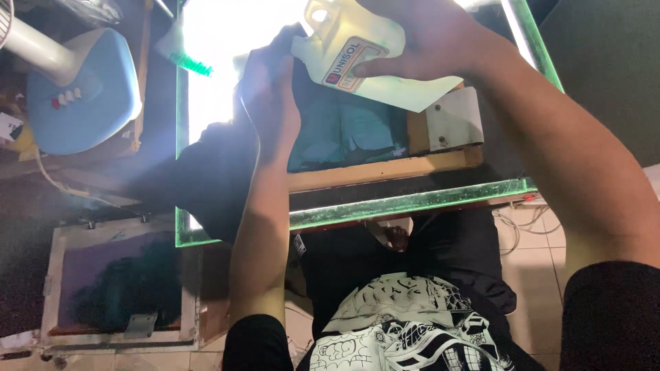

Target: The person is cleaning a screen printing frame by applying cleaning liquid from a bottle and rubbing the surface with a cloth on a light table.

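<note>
Head view: right hand (426, 38) grasps pale plastic bottle (357, 58), tilted over backlit glass table (412, 203); left hand (271, 96) clenched on dark cloth (206, 165) beside wooden-framed screen (371, 168). Step judged: pouring liquid for wiping. Next move calls for steady tilt, cloth close under spout

Harsh white light pours up from the glass worktop (412, 203), blowing out its upper middle to pure glare. Everything around sinks into dim shadow; the hands show partly as silhouettes. Dark corners look murky and slightly soft.
</note>
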